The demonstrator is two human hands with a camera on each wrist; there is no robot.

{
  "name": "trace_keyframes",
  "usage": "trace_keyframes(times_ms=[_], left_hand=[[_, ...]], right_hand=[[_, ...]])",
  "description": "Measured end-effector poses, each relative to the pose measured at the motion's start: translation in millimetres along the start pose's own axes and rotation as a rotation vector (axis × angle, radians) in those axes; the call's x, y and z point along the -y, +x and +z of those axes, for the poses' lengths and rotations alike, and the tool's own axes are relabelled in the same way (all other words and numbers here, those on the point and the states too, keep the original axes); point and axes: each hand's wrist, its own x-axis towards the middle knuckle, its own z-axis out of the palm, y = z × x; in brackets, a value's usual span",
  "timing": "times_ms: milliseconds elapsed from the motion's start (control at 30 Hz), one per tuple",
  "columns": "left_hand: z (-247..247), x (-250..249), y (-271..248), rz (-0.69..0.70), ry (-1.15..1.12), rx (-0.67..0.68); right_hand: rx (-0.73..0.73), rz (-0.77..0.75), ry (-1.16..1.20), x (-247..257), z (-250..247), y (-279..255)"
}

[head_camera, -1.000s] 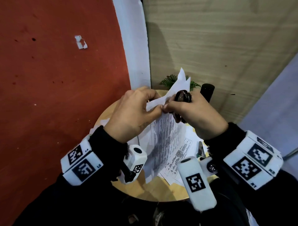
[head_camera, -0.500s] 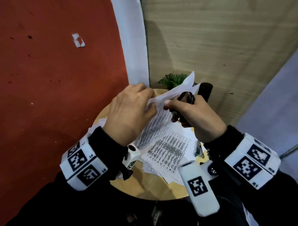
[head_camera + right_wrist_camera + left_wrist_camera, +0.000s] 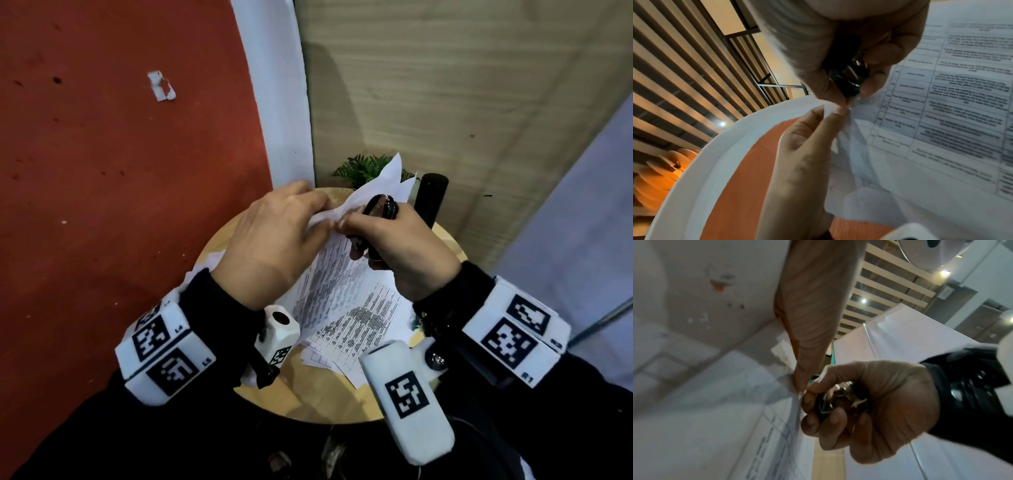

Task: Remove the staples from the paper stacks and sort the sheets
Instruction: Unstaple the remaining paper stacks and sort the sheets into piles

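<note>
A stapled stack of printed sheets (image 3: 337, 274) hangs in the air above a small round wooden table (image 3: 308, 401). My left hand (image 3: 274, 246) pinches its upper corner (image 3: 830, 110) between thumb and fingers. My right hand (image 3: 394, 246) grips a black staple remover (image 3: 380, 205) in its curled fingers, its metal claws (image 3: 840, 400) pointing at that same corner. The thumb and forefinger of the right hand touch the paper right beside my left fingertips. The staple itself is too small and blurred to make out. The printed tables on the sheets (image 3: 953, 91) fill the right wrist view.
Loose printed sheets (image 3: 356, 329) lie spread on the table under the hands. A black cylinder (image 3: 430, 198) and a small green plant (image 3: 363, 168) stand at the table's far edge, against a wood-panel wall. A red wall (image 3: 120, 171) runs along the left.
The hands drew a little apart half a second ago and are together again at the corner. The held stack has swung back under the hands, and the folded-up corner stands higher.
</note>
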Motion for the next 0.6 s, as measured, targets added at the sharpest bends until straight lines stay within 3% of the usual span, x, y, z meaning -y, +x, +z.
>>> trace_keyframes(times_ms=[133,233,300,367,433,500,600], left_hand=[[-3,13,7,-0.159,-0.25,0.01],[-6,24,9,-0.195,-0.204,0.014],[-11,29,10,-0.186,-0.191,-0.011],[-19,32,10,-0.183,-0.199,-0.018],[-24,36,11,-0.186,-0.19,-0.018],[-25,40,13,-0.183,-0.167,-0.021],[-23,44,14,-0.186,-0.153,-0.021]], right_hand=[[-0.134,-0.238,-0.097,-11,13,2],[-0.259,-0.506,-0.319,-19,10,6],[-0.347,-0.588,-0.519,-29,-4,13],[-0.431,-0.503,-0.721,-45,-22,26],[-0.446,-0.316,-0.898,-58,-38,41],[-0.351,-0.168,-1.044,-67,-46,52],[-0.22,-0.096,-1.045,-72,-49,63]])
